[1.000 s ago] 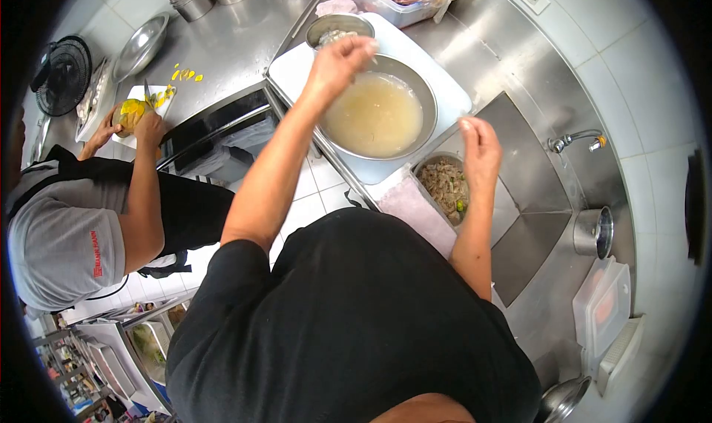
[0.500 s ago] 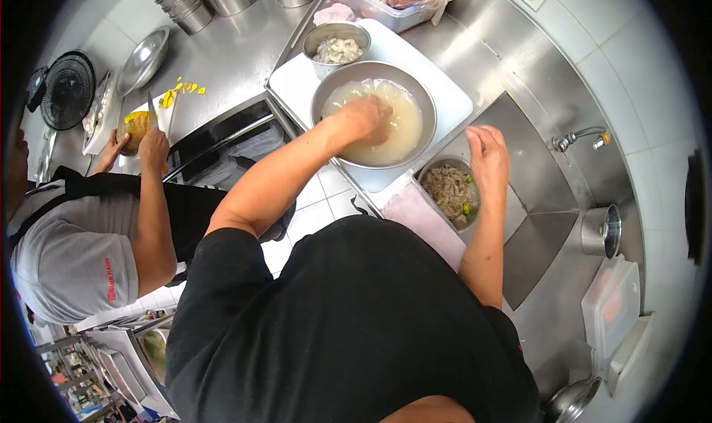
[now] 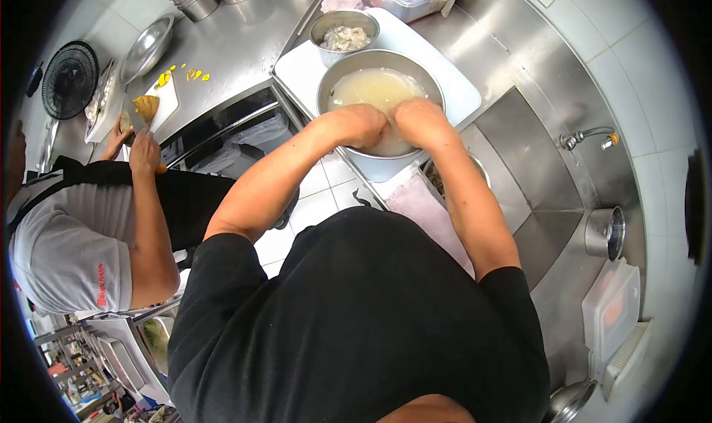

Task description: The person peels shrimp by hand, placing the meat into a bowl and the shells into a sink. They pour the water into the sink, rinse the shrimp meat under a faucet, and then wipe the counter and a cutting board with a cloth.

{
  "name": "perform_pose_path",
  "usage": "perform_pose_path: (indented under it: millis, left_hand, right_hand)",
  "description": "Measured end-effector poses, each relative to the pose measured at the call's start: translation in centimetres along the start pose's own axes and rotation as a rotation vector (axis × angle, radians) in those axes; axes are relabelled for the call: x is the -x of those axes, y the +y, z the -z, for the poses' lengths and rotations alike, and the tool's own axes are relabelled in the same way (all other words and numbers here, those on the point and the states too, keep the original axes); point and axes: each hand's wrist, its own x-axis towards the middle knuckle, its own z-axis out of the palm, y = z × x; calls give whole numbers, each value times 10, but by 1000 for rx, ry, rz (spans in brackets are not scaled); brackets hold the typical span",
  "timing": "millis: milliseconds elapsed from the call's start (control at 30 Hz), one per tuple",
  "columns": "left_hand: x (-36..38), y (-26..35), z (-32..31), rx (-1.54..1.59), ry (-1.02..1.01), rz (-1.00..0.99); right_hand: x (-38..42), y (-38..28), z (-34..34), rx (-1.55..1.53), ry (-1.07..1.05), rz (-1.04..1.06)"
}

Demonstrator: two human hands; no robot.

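Note:
A large steel bowl (image 3: 437, 89) of cloudy, pale liquid stands on a white board (image 3: 463, 100). Over the near part of this bowl, my left hand (image 3: 363, 125) and my right hand (image 3: 420, 122) come close together, fingers bent inward. Both look closed, and what they pinch is too small to make out. Behind the big bowl is a smaller steel bowl holding pale, wet pieces (image 3: 345, 39). A container of brownish scraps (image 3: 434, 177) sits in the sink area, mostly hidden below my right forearm. A pink cloth (image 3: 424, 208) lies beside it.
At the left, a co-worker (image 3: 81, 252) cuts a yellow-orange item (image 3: 145, 108) with a knife on a white board. A faucet (image 3: 586, 138) and a steel pot (image 3: 604, 232) are at the right. A tub of bagged meat (image 3: 408, 6) stands at the back.
My right hand has moved left from above the scraps container to the large bowl, beside my left hand. My left hand has drawn slightly nearer to me. The view has shifted a little.

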Motion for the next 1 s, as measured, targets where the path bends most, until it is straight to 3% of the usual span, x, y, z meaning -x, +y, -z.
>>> perform_pose_path:
  millis: [67,167,267,300,367,433,567,667,767,867,1000]
  left_hand:
    - [19,5,21,39,-10,-9]
    - [25,-18,20,146,248,-48]
    - [39,-27,30,380,461,-16]
    - [47,-23,37,438,481,74]
    - [44,-31,33,686,582,66]
    - [39,-35,28,849,676,82]
    - [42,-32,30,939,662,23]
    - [41,-27,26,954,780,6]
    - [38,-26,12,1041,981,-28]
    - [44,-15,4,1075,1047,-14]
    - [27,-16,-23,1223,1070,-97]
  right_hand:
    - [-1,-2,0,46,-62,12]
    - [6,8,11,-5,163,36]
    - [21,12,41,-125,568,-4]
    - [23,17,40,-156,577,-60]
    - [21,27,38,-216,606,-174]
    - [15,35,33,-371,369,-371]
    - [5,48,26,-867,-31,-689]
    - [20,43,27,-974,46,-628]
    - [19,73,-25,-835,193,-575]
    - [44,66,-15,-679,317,-599]
    - [79,82,-21,-875,380,-636]
